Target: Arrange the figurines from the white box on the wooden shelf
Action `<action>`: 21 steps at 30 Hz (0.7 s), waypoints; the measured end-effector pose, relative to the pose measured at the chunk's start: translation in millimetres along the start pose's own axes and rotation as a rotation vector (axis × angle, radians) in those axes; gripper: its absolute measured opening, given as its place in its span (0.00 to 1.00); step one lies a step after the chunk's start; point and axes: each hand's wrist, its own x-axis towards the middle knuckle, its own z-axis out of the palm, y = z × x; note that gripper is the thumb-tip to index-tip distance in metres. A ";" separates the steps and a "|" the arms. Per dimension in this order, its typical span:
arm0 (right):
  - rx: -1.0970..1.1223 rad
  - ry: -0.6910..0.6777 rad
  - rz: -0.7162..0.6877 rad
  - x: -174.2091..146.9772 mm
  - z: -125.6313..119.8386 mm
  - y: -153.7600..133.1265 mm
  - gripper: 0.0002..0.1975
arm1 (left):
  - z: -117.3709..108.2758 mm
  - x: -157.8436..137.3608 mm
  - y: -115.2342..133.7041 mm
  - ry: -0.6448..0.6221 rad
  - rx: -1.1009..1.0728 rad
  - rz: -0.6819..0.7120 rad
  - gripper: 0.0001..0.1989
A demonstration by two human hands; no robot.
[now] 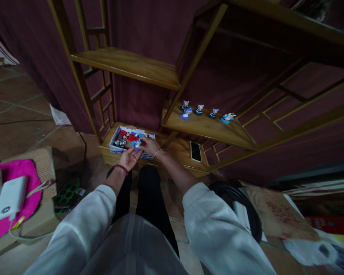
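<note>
A small blue-and-white figurine (138, 144) is held between my two hands, just over the front edge of an open box. From the right, my right hand (150, 147) pinches it with thumb and fingers. My left hand (129, 158), palm turned up, has its fingertips closed on the figurine's lower left side. The white patterned box (112, 146) rests on the low wooden shelf and contains several more figurines and red and blue round pieces. Part of the box is covered by my hands.
Several figurines (200, 110) stand on the raised wooden shelf (206, 125) at right. A phone (195, 151) lies on the lower board. At left, a white power bank (11, 196) sits on a pink cloth (31, 179). A coiled black hose (253, 214) is on the floor at right.
</note>
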 end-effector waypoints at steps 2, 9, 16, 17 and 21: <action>0.033 0.011 0.018 -1.8 0.1 1.3 0.16 | 1.0 -1.4 -0.5 0.003 -0.002 0.001 0.06; 0.027 0.057 0.043 -8.3 -0.9 0.8 0.14 | 4.4 -7.1 -2.9 -0.023 0.024 0.000 0.07; 0.001 0.064 0.068 -15.4 -5.4 -1.5 0.13 | 12.6 -14.9 -5.3 -0.009 0.029 -0.003 0.07; 0.007 0.071 0.070 -16.3 -6.1 -2.0 0.14 | 13.8 -16.1 -5.8 -0.013 0.032 0.001 0.07; 0.081 0.096 0.095 -20.0 -7.7 -3.1 0.17 | 19.6 -21.0 -8.1 -0.018 0.041 0.021 0.07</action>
